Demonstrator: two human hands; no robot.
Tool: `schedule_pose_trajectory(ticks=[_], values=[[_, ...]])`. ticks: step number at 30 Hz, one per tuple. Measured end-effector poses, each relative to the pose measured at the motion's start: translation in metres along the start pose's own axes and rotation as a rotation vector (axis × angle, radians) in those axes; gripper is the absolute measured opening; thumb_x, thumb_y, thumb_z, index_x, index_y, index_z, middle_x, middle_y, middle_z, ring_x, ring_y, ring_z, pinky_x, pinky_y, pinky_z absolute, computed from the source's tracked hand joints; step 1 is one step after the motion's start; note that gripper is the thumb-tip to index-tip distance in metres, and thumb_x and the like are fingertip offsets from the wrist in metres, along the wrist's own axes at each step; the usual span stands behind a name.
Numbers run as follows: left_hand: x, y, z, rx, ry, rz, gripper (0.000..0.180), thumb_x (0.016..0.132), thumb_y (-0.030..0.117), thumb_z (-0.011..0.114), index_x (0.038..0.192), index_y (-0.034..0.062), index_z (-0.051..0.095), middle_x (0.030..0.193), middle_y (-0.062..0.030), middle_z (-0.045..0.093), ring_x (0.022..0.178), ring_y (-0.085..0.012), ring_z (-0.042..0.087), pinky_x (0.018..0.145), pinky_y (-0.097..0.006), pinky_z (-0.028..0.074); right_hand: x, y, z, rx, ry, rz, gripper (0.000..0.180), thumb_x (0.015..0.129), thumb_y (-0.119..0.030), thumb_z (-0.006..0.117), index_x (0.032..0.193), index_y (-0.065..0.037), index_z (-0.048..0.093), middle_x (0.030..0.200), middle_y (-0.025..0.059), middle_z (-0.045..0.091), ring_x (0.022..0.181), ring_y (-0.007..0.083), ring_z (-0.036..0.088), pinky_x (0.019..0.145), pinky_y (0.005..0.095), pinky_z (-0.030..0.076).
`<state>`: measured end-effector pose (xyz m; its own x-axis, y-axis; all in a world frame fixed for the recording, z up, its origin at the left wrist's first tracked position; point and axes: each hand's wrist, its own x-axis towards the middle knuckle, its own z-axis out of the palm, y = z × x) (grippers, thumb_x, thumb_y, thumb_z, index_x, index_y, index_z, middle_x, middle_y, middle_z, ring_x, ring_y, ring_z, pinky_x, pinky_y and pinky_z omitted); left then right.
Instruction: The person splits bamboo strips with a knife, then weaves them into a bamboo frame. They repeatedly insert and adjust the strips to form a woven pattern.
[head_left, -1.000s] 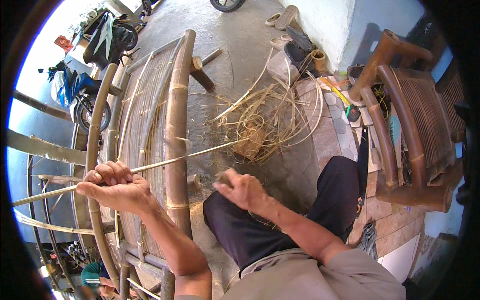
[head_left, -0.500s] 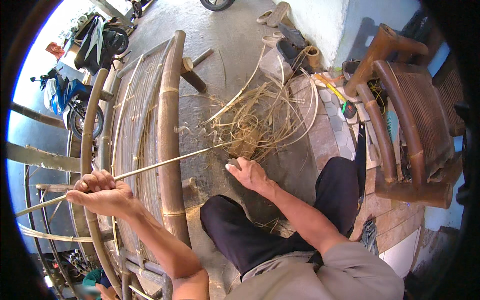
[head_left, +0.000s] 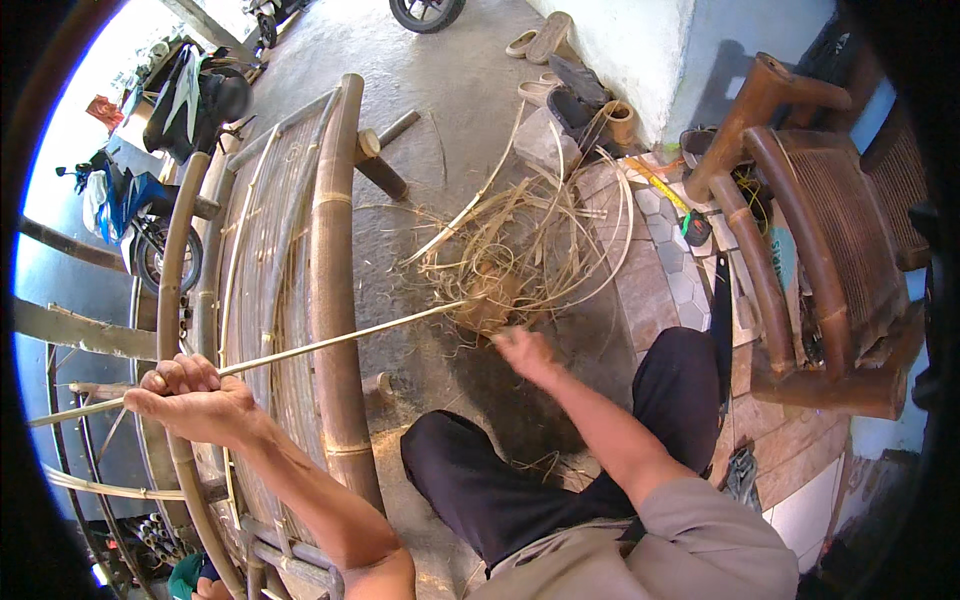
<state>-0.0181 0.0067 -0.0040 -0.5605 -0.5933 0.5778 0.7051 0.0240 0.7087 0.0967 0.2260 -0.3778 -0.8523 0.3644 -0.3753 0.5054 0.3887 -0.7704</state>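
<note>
My left hand [head_left: 195, 402] is closed around a long, thin bamboo strip [head_left: 335, 342], above the bamboo bench at my left. The strip slants across the bench, its far end at a brown block [head_left: 492, 300] on the floor. Beside that block is my right hand [head_left: 527, 354], slightly blurred, its fingers curled in. What it grips is too small and smeared to make out. Around and beyond the block lies a tangled heap of bamboo shavings [head_left: 540, 225].
The bamboo bench [head_left: 335, 240] stands close at my left, a brown chair [head_left: 835, 230] at the right. A tape measure [head_left: 695, 228] lies on the tiles [head_left: 640, 270] near a long dark blade [head_left: 721, 300]. Sandals [head_left: 550, 38] line the wall; motorbikes [head_left: 150, 215] stand far left.
My right hand has moved away from me and to the right, up to the block. The left hand has shifted slightly left and down, still holding the strip, whose far end has moved slightly left.
</note>
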Motion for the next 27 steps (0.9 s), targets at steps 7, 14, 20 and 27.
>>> schedule_pose_trajectory(ticks=[7, 14, 20, 27], values=[[0.001, -0.002, 0.001, 0.055, 0.049, -0.023, 0.054, 0.103, 0.062, 0.044, 0.074, 0.0161, 0.037, 0.058, 0.0031, 0.029, 0.047, -0.0072, 0.023, 0.042, -0.025, 0.017, 0.008, 0.046, -0.007, -0.160, -0.139, 0.155, 0.060, 0.095, -0.060, 0.052, 0.118, -0.005, 0.062, 0.109, 0.0291, 0.069, 0.107, 0.0497, 0.063, 0.092, 0.0569, 0.049], [0.000, -0.002, -0.001, 0.087, 0.104, -0.073, 0.052, 0.103, 0.062, 0.043, 0.082, 0.0152, 0.039, 0.059, 0.0020, 0.036, 0.047, -0.0064, 0.028, 0.041, -0.025, 0.019, -0.013, 0.065, -0.021, -0.142, -0.082, 0.098, 0.062, 0.096, -0.060, 0.052, 0.117, -0.003, 0.062, 0.101, 0.0253, 0.070, 0.100, 0.0457, 0.066, 0.086, 0.0546, 0.052], [0.004, -0.012, -0.013, 0.099, 0.101, -0.067, 0.053, 0.102, 0.062, 0.044, 0.083, 0.0135, 0.041, 0.061, 0.0022, 0.036, 0.047, -0.0068, 0.030, 0.041, -0.025, 0.022, -0.012, 0.084, -0.011, 0.011, -0.061, 0.168, 0.066, 0.093, -0.063, 0.054, 0.104, 0.001, 0.063, 0.071, 0.0176, 0.065, 0.064, 0.0324, 0.067, 0.065, 0.0483, 0.052], [-0.058, -0.070, -0.035, 0.086, -0.151, -0.346, 0.048, 0.106, 0.055, 0.041, 0.092, 0.0102, 0.052, 0.068, -0.0011, 0.046, 0.060, -0.0122, 0.046, 0.058, -0.028, 0.041, -0.033, 0.087, 0.017, -0.256, 0.111, 0.194, 0.067, 0.095, -0.059, 0.055, 0.128, -0.001, 0.055, 0.119, 0.0261, 0.061, 0.106, 0.0424, 0.060, 0.087, 0.0517, 0.049]])
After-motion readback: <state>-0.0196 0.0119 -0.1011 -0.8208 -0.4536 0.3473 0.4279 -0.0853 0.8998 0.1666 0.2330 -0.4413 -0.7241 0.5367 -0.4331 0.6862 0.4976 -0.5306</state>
